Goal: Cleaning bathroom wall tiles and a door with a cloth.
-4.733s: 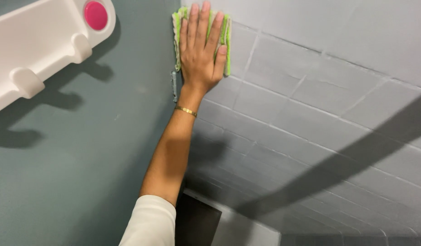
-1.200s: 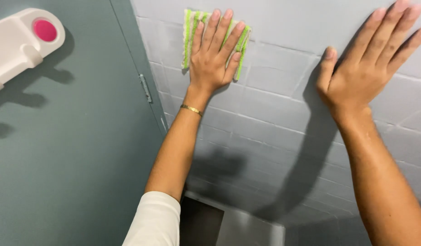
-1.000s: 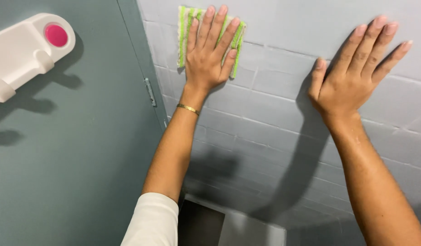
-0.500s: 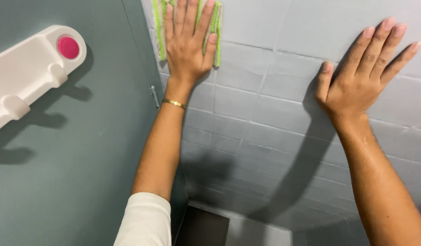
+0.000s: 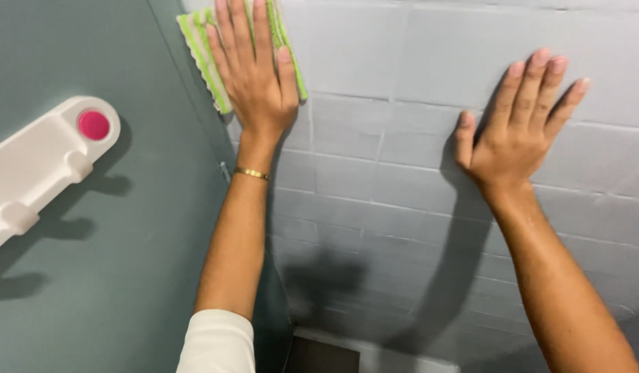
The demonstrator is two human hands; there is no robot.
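A: What takes up most of the view?

B: A grey painted block wall [image 5: 416, 228] fills the middle and right, its mortar lines running across it. On the left stands a flat dull teal-green partition panel [image 5: 91, 276], meeting the wall in a corner seam.

A: Anything fixed to that panel?

B: A long white plastic holder with a round pink button [image 5: 46, 162] at its upper end, mounted on a slant at the left edge. It throws dark shadows on the panel below it.

A: And the arms?

B: Both reach up from the near edge. The left arm has a white sleeve [image 5: 219, 342] at the bottom and a thin gold bangle [image 5: 252, 173] at the wrist. The right arm is bare.

A: What are the hands doing?

B: The left hand [image 5: 254, 76] lies flat, fingers together and stretched, pressing a bright green and white striped cleaning cloth [image 5: 203, 59] against the wall at the far top, just right of the corner seam. The cloth shows on both sides of the hand. The right hand [image 5: 516, 128] is spread flat on the bare wall, fingers slightly apart, holding nothing, well apart from the cloth.

A: Anything lower down?

B: A dark opening [image 5: 319, 356] at the foot of the wall; I cannot tell what it is.
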